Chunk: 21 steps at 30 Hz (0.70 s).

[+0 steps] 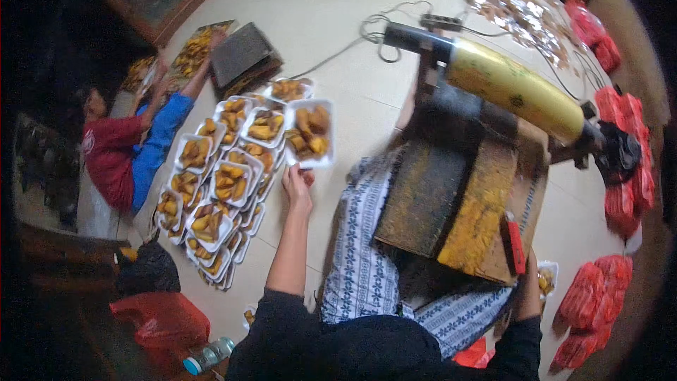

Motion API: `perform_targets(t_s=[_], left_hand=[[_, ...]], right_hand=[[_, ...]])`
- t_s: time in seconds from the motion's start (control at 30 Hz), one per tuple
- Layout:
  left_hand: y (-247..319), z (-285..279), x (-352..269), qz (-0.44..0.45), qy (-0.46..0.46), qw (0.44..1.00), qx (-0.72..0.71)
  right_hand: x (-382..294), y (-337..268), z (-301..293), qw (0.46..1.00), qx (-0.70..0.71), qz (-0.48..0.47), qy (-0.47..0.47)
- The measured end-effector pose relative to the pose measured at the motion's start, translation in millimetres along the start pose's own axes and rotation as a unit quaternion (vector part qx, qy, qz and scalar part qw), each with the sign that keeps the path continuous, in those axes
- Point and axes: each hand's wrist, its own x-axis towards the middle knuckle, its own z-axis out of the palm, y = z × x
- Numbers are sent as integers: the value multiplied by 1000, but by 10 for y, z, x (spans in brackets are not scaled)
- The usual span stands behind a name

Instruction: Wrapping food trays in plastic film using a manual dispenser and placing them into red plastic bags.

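Observation:
My left hand point(299, 190) grips the near edge of a white foam tray point(332, 140) that holds yellow-brown food pieces point(312, 127). The tray is raised beside stacks of similar filled foam trays point(230, 182) on the floor. My right hand point(530, 267) is low at the right side of a wrapping machine point(423, 196), mostly hidden, so its grip is unclear. A red-handled cutter point(514, 243) lies close to it, against a cardboard panel point(529, 201). Across the machine's far side sits a roll of yellowish wrapping film point(513, 84). A yellow-stained strip point(478, 206) runs beside the dark plate.
At left, a person in a red shirt point(111, 153) reaches toward yellow pieces point(193, 53). A dark box point(246, 55) stands nearby. Cords run to a power strip point(441, 22). Red plastic bags point(595, 296) line the right. A bottle point(209, 355) lies at lower left.

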Motion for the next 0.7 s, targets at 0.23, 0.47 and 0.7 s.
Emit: perform_targets(t_s=[0.23, 0.47, 0.7], left_hand=[[160, 826, -1181, -126, -311, 929, 156], [66, 1315, -1556, -139, -527, 799, 255], [337, 1558, -2111, 371, -508, 625, 462]], right_hand=[[376, -125, 73, 958, 165, -128, 195], [-687, -1751, 531, 848, -249, -451, 121], [-668, -1768, 767, 850, -332, -408, 17]])
